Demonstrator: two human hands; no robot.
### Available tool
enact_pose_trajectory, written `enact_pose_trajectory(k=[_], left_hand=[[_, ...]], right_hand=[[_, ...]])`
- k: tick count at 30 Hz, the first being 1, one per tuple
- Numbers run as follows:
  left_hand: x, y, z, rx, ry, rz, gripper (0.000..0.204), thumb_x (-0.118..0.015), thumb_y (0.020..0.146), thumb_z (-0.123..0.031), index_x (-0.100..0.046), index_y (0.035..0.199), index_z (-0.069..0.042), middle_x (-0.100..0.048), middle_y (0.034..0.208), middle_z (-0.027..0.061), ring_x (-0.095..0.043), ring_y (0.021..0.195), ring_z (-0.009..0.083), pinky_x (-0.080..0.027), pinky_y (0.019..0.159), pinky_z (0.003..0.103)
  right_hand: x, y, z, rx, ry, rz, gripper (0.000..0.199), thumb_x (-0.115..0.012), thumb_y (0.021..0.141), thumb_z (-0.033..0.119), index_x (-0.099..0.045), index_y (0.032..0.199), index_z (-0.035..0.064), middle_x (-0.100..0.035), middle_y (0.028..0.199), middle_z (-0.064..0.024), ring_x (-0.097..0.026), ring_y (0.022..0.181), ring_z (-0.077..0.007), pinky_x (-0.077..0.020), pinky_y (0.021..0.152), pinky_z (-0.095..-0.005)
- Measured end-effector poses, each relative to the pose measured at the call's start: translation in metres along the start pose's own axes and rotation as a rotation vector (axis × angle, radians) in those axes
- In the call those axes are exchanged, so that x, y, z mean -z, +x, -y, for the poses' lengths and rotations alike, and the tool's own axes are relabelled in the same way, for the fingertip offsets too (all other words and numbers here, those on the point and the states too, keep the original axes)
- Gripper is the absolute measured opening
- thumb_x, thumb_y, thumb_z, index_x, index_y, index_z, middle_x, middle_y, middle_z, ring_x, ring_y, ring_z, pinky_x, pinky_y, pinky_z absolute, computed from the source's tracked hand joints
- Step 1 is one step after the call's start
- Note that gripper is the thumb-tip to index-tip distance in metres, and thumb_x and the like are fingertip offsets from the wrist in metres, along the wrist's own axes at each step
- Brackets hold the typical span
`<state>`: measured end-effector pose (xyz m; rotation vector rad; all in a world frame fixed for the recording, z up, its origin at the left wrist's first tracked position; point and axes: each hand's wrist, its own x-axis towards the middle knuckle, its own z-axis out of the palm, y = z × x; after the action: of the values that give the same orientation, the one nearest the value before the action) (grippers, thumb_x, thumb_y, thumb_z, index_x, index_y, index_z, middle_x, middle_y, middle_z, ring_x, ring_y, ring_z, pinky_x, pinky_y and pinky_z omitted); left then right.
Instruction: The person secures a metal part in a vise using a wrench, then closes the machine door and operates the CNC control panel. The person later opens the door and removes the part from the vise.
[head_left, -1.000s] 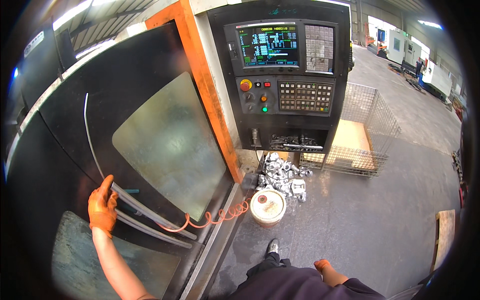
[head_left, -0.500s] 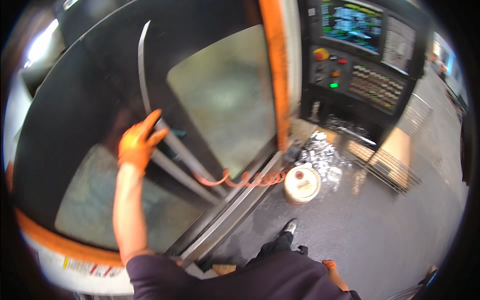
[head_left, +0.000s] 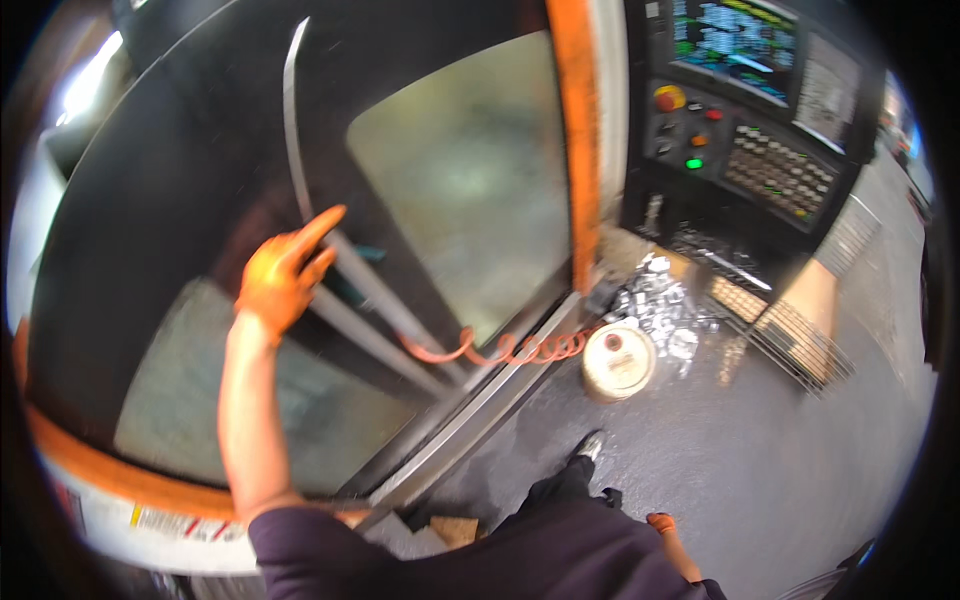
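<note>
My left hand (head_left: 277, 282), in an orange glove, reaches to the middle of a big dark machine door (head_left: 215, 120). Its index finger points up and right over a pale metal edge strip (head_left: 296, 130), and the thumb stands apart below. The hand looks open and seems to touch the door's edge; its other fingers are partly hidden. My right hand (head_left: 661, 522), also in an orange glove, hangs low at my side beside my dark shirt, its fingers too small to read. A coiled red hose (head_left: 510, 350) crosses the lower door area.
A white round bucket (head_left: 618, 362) stands on the grey floor beside a heap of shiny metal scraps (head_left: 655, 300). At the upper right is a control panel (head_left: 745, 140) with screen and keys. A wire rack (head_left: 805, 345) stands beneath it. My shoe (head_left: 592, 444) is near the bucket.
The view has shifted slightly, so the panel and bucket sit farther right. My left hand stays at the door's metal edge, its index finger stretched out more. The right hand still hangs low.
</note>
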<state>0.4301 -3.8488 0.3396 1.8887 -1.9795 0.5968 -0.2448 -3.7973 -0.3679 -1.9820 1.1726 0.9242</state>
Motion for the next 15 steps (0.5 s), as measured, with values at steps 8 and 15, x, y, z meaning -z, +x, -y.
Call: enact_pose_trajectory(k=[8,15], left_hand=[[0.005,-0.002,0.007,-0.122,0.195,0.092,0.065,-0.068,0.077,0.000,-0.056,0.137,-0.020,-0.062,0.069,0.0137,-0.060,0.061,0.0342,-0.047,0.058,0.044],[-0.002,0.006,0.004,-0.317,0.427,0.135,0.057,-0.067,0.080,-0.005,-0.055,0.136,-0.013,-0.058,0.063,0.0101,-0.058,0.056,0.0302,-0.045,0.058,0.043]], right_hand=[[0.034,-0.007,0.018,-0.311,0.385,-0.069,0.047,-0.040,0.094,0.035,-0.068,0.115,0.0043,-0.061,0.129,-0.0191,-0.057,0.121,-0.0375,-0.0457,0.101,-0.0445],[0.082,-0.018,0.040,-0.351,0.504,-0.174,0.050,-0.042,0.095,0.039,-0.068,0.115,0.0017,-0.062,0.127,-0.0209,-0.057,0.122,-0.0367,-0.0448,0.100,-0.0434]])
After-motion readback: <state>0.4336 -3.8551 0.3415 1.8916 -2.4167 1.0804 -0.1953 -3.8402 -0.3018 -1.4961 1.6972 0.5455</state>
